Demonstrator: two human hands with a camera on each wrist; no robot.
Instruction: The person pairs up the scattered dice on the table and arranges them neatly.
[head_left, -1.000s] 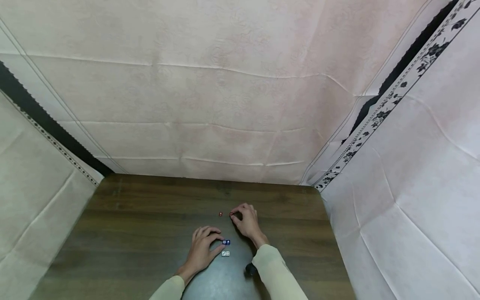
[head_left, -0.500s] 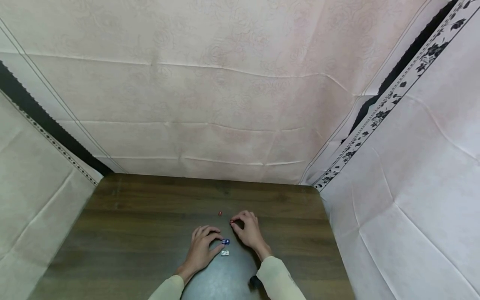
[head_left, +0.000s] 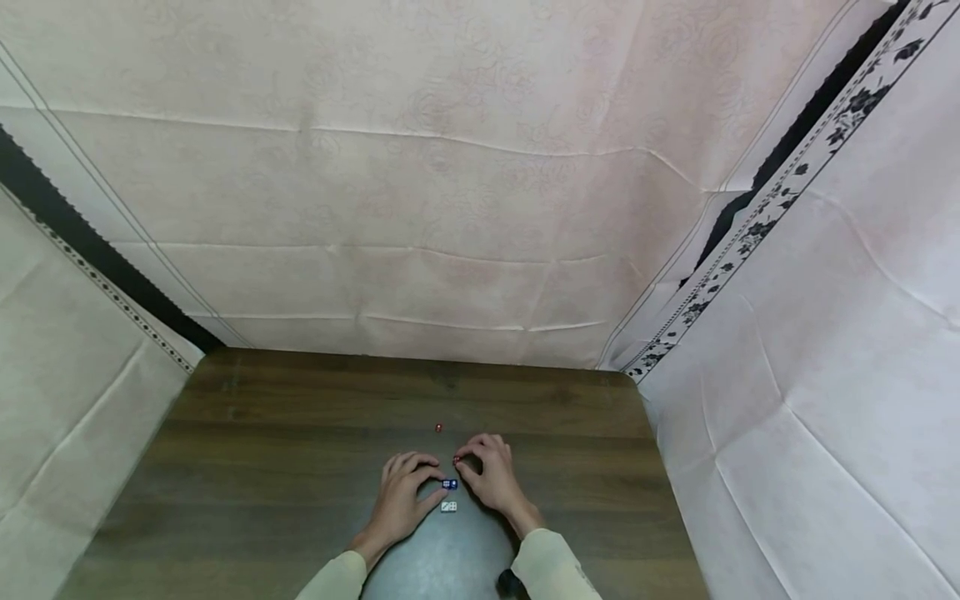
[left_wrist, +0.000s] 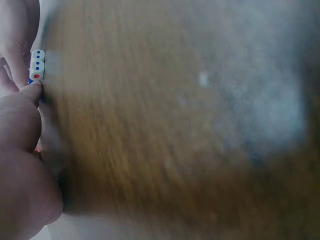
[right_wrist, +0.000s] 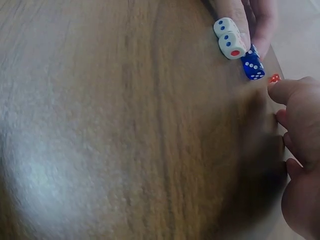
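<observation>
Two blue dice [head_left: 450, 484] lie side by side on the wooden table, pinched at their left end between the thumb and index finger of my left hand [head_left: 401, 504]. Nearer to me, a pair of white dice [head_left: 448, 507] sits in a row just in front of the blue ones. My right hand [head_left: 491, 477] pinches a red die [right_wrist: 275, 78] between thumb and index fingertip, close beyond the blue dice. A second red die [head_left: 438, 427] lies farther back on its own. In the left wrist view my left thumb hides most of the blue dice behind the white dice [left_wrist: 37, 65].
The brown wooden table [head_left: 285, 433] ends at a pale patterned cloth [head_left: 450, 208] hanging behind it. More white cloth [head_left: 810, 400] hangs at the right side and at the left. A dark round object [head_left: 510, 583] shows beside the right sleeve.
My right hand has drawn the red die nearer to me, toward the blue dice, from beside the other red die. The left hand has stayed at the blue dice.
</observation>
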